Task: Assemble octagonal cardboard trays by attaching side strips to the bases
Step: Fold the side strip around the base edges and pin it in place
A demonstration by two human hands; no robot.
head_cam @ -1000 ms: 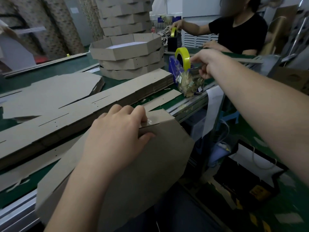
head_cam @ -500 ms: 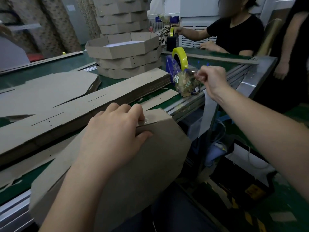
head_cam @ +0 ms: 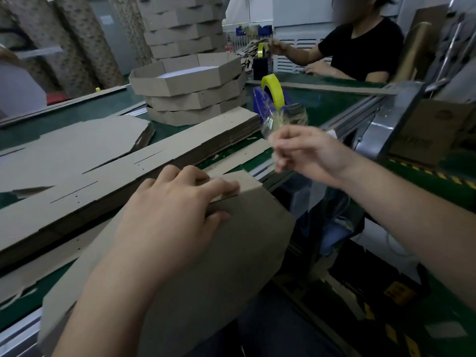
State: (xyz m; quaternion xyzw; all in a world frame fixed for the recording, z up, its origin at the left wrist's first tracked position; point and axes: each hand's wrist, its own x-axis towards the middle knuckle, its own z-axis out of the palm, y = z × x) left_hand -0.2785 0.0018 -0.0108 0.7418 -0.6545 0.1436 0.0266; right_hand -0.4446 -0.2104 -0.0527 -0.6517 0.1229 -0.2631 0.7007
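Since a moment ago the right hand [head_cam: 306,154] has left the blue dispenser [head_cam: 260,104], pinching what looks like clear, glossy tape [head_cam: 286,122], blurred here. Left hand [head_cam: 175,215] clamps the matte brown side strip [head_cam: 247,180] against the flat octagonal base [head_cam: 244,253] at the bench [head_cam: 334,101] edge. Limp tape could fold onto itself; a slackened grip would shift the joint

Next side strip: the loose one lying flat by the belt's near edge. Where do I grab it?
Probably the loose strip's right end, coming from the near side: it lies flat, that end is bare, and the strip stack crowds its far edge.
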